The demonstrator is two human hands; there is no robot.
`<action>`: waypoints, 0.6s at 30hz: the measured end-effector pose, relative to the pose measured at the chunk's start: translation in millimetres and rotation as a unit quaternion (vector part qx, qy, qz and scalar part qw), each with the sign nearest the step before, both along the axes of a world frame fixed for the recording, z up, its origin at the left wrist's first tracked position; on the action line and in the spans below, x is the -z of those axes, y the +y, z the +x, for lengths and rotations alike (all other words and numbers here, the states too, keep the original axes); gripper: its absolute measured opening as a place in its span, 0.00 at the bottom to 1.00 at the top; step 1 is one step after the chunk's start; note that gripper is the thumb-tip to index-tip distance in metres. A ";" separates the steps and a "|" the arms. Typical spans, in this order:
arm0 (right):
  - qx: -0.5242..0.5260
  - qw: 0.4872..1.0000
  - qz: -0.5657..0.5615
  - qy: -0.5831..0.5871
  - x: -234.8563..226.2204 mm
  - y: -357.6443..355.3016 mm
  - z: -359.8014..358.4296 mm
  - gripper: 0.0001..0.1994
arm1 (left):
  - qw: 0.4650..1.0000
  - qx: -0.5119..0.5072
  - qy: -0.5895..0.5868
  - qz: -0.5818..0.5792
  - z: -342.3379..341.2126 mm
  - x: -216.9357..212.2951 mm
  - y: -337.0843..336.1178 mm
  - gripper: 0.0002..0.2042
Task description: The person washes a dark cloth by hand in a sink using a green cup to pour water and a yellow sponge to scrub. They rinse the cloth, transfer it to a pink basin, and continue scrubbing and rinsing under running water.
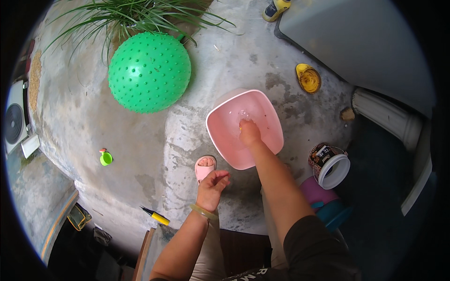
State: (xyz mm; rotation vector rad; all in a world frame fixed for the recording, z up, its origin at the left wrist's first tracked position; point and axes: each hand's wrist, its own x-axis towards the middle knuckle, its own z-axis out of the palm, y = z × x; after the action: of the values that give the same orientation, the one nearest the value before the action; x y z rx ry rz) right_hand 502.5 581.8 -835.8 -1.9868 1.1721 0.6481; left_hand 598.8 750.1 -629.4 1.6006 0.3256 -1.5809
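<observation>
From the head view, a round tub [329,165] with a brown-and-white printed label lies tipped on the concrete floor [140,140], its white mouth facing up, right of the pink basin [220,133]. The basin holds shallow water. The right hand [249,132] reaches into it, clenched on a small yellow thing [241,124], too small to identify. The left hand [213,183] hovers loosely curled, grasping nothing, above a pink sandal [204,165]. A yellow dish [308,78] lies beyond; a green ball [149,71] sits far left.
</observation>
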 end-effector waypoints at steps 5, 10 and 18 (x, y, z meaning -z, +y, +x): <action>0.077 0.995 0.053 0.024 -17.9 3.4 10.4 0.10 | 1.000 -0.006 0.007 0.001 -2.9 -1.0 2.0 0.09; 0.139 0.989 -0.016 -0.053 -7.8 5.4 0.9 0.09 | 1.000 -0.008 0.002 -0.016 -5.2 5.3 11.6 0.09; 0.116 0.990 -0.016 -0.083 11.7 8.5 -13.3 0.11 | 1.000 0.003 -0.002 -0.018 -2.3 4.5 8.3 0.09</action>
State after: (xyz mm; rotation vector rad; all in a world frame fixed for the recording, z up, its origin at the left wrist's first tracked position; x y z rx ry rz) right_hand 489.2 590.3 -847.6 -1.8546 1.2915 0.3418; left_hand 596.5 758.3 -633.8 1.5784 0.2884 -1.5782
